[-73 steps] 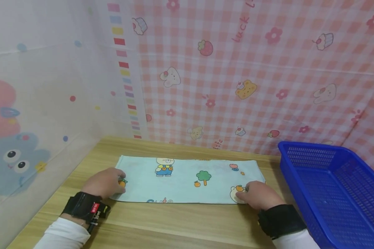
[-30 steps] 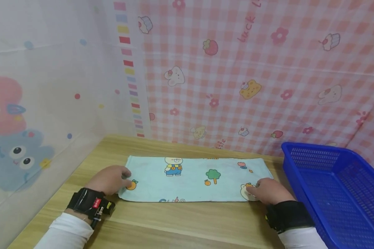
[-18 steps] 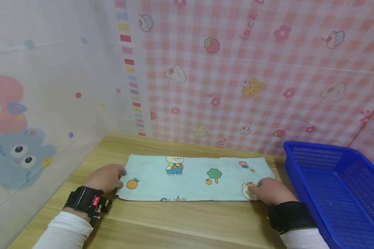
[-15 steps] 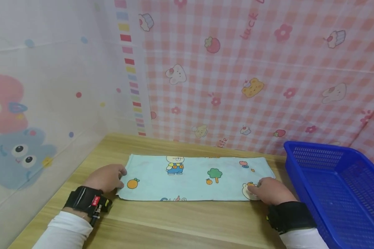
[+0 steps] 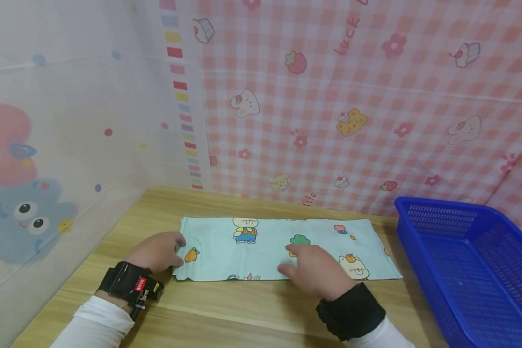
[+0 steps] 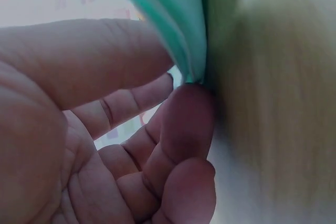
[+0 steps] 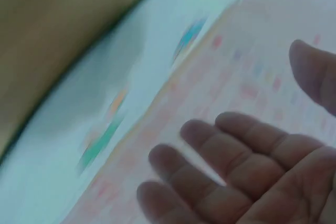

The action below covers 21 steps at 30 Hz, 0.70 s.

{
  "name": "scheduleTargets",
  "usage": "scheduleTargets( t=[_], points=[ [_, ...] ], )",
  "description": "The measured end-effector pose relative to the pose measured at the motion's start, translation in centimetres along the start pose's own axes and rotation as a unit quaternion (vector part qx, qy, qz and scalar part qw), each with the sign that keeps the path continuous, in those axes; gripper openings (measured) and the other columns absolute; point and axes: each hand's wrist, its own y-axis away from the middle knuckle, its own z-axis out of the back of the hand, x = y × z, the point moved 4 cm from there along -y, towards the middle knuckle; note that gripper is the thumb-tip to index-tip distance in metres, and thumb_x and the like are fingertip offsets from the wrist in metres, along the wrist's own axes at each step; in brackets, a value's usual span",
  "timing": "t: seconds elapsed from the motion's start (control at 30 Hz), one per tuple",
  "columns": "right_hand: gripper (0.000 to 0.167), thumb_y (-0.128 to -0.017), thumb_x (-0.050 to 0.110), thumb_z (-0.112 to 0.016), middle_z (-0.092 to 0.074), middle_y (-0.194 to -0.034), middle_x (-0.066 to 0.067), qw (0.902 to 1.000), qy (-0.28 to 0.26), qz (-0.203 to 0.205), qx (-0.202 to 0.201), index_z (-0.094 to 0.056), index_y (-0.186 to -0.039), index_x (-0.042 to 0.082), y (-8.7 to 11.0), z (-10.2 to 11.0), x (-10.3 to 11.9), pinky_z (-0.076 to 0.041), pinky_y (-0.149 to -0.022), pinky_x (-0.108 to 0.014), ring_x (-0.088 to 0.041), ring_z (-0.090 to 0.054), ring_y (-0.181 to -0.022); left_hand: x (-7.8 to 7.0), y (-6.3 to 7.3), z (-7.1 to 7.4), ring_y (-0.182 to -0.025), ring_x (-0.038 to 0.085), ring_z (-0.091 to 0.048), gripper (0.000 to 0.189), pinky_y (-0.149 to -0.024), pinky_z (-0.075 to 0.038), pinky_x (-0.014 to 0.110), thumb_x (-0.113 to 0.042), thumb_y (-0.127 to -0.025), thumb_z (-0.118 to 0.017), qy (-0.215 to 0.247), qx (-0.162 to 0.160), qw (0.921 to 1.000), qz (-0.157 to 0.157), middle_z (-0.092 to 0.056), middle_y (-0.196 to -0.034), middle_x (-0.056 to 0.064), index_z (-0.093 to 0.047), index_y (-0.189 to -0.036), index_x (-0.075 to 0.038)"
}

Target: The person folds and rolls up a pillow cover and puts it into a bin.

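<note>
A pale blue cloth [image 5: 261, 253] with cartoon prints lies folded into a long strip on the wooden table. At its left end, my left hand [image 5: 154, 251] pinches the edge, and small wrinkles show there. The left wrist view shows the layered cloth edge [image 6: 181, 30] between thumb and fingertips. My right hand [image 5: 317, 273] is over the strip, right of its middle, and covers part of the printed tree. In the right wrist view its fingers [image 7: 199, 187] are spread and hold nothing, with the cloth [image 7: 136, 61] blurred beyond them.
A blue plastic basket [image 5: 422, 261] stands on the table [image 5: 217, 314] to the right, close to the cloth's right end. A pink checked curtain [image 5: 322, 96] hangs behind the table, and a pale printed sheet [image 5: 91, 96] hangs at the left.
My right hand has let go of the cloth's right end and moved left over the strip. My left hand has shifted slightly right, wrinkling the left end.
</note>
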Motion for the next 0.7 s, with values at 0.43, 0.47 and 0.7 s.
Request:
scheduleTargets(
  t=[0.43, 0.47, 0.7],
  points=[
    [0.026, -0.097, 0.042, -0.072, -0.072, -0.093, 0.009, 0.9755, 0.098, 0.172, 0.096, -0.071, -0.110, 0.019, -1.6, -7.2, 10.1, -0.054, -0.082, -0.025, -0.006, -0.064, -0.087, 0.8, -1.4, 0.7, -0.097, 0.027, -0.065, 0.040, -0.082, -0.054, 0.046, -0.028, -0.098, -0.072, 0.007, -0.005, 0.9999, 0.007, -0.073, -0.117, 0.017, -0.069, -0.128, -0.002],
    [0.022, -0.097, 0.041, -0.072, -0.068, -0.085, 0.009, 0.9757, 0.100, 0.170, 0.096, -0.069, -0.102, 0.020, -1.6, -7.4, 10.1, -0.052, -0.077, -0.025, -0.007, -0.060, -0.080, 0.8, -1.6, 0.8, -0.096, 0.027, -0.064, 0.041, -0.081, -0.054, 0.045, -0.028, -0.098, -0.072, 0.010, -0.005, 0.9999, 0.006, -0.072, -0.118, 0.018, -0.068, -0.128, -0.001],
    [0.023, -0.097, 0.043, -0.071, -0.065, -0.084, 0.009, 0.9743, 0.099, 0.169, 0.112, -0.068, -0.102, 0.021, -1.7, -7.7, 10.1, -0.051, -0.081, -0.026, -0.008, -0.056, -0.078, 1.3, -2.9, 1.1, -0.103, 0.034, -0.067, 0.047, -0.085, -0.056, 0.050, -0.025, -0.097, -0.072, 0.015, -0.014, 0.9997, 0.013, -0.070, -0.126, 0.026, -0.063, -0.134, 0.003]
  ],
)
